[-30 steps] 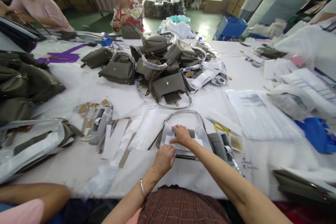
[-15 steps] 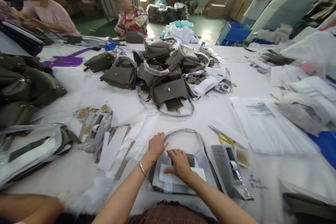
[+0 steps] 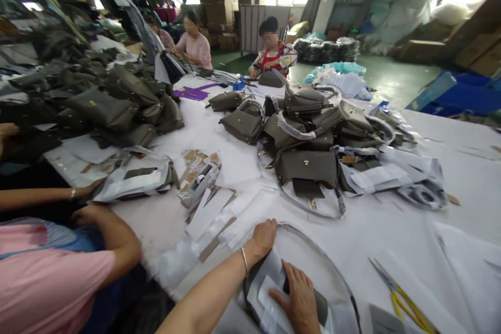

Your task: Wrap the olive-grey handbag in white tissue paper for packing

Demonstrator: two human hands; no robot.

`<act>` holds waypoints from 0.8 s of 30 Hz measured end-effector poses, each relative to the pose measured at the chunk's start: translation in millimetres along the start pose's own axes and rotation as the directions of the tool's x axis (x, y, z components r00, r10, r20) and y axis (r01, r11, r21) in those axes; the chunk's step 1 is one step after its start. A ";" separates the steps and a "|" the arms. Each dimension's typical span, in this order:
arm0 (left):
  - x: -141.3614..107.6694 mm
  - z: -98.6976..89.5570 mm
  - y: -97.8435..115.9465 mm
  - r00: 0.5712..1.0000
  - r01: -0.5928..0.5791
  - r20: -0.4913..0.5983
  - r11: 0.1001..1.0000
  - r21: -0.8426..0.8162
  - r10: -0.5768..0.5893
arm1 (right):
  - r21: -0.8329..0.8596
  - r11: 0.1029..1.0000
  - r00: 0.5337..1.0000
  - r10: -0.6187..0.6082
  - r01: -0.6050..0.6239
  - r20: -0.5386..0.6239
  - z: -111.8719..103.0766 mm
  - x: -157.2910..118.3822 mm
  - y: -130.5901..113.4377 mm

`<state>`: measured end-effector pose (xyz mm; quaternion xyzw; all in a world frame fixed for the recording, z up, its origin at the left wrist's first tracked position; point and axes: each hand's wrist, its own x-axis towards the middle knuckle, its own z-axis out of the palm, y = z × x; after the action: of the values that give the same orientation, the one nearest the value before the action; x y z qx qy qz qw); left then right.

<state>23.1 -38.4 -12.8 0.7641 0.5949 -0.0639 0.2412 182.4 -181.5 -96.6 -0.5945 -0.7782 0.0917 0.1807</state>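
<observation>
In front of me lies a dark olive handbag (image 3: 321, 307), with white paper or foam sheets and clear tape over it and its wrapped strap (image 3: 326, 253) looped out on the table. My left hand (image 3: 264, 237), with a bracelet at the wrist, has its fingers curled round the strap's left end by the bag's upper corner. Spread across the white sheets on the bag is my right hand (image 3: 300, 292), fingers apart and pressing flat. The bag's lower part runs out of view.
Yellow-handled scissors (image 3: 403, 295) lie at right beside a grey tape dispenser (image 3: 385, 319). Piled handbags (image 3: 307, 167) stand ahead. Another dispenser (image 3: 201, 182) and paper strips (image 3: 209, 214) lie left. A co-worker's arm (image 3: 117, 235) is close at left, near another wrapped bag (image 3: 136, 180).
The view has swung left, showing the neighbouring co-worker. My left hand's fingers, stretched out before, are now curled at the strap. My right hand stays on the bag.
</observation>
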 end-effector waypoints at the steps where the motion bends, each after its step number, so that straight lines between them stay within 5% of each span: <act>1: -1.2 -1.4 -1.1 1.000 -0.010 -0.003 1.000 -0.019 0.010 | -0.002 1.000 1.000 -0.009 0.009 -0.006 2.7 -1.0 3.5; 11: 5.3 -45.0 -46.8 0.976 -0.021 -0.217 0.990 -0.138 -0.010 | -0.014 1.000 0.999 -0.011 0.012 0.050 12.5 -2.9 17.9; 17: 33.5 -127.4 -115.1 0.799 0.128 -0.597 0.991 0.039 -0.080 | -0.002 0.997 0.996 -0.075 0.076 0.047 19.5 -5.8 28.9; 19: 44.4 -154.8 -142.9 0.806 0.256 -0.572 0.962 0.100 -0.155 | 0.001 0.995 0.994 -0.099 0.099 0.055 22.6 -6.2 34.5; 21: 55.4 -174.2 -168.2 0.856 0.323 -0.467 0.934 0.150 -0.221 | 0.001 0.996 0.994 -0.089 0.089 0.057 25.3 -6.3 36.7; 24: 71.1 -185.6 -196.7 0.896 0.346 -0.348 0.925 0.157 -0.276 | 0.009 0.999 0.997 -0.040 0.040 0.065 26.5 -7.0 31.5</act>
<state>-176.7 141.2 64.7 0.6803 0.7304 -0.0410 0.0446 201.8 -177.6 -133.4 -0.5748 -0.7950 0.1106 0.1592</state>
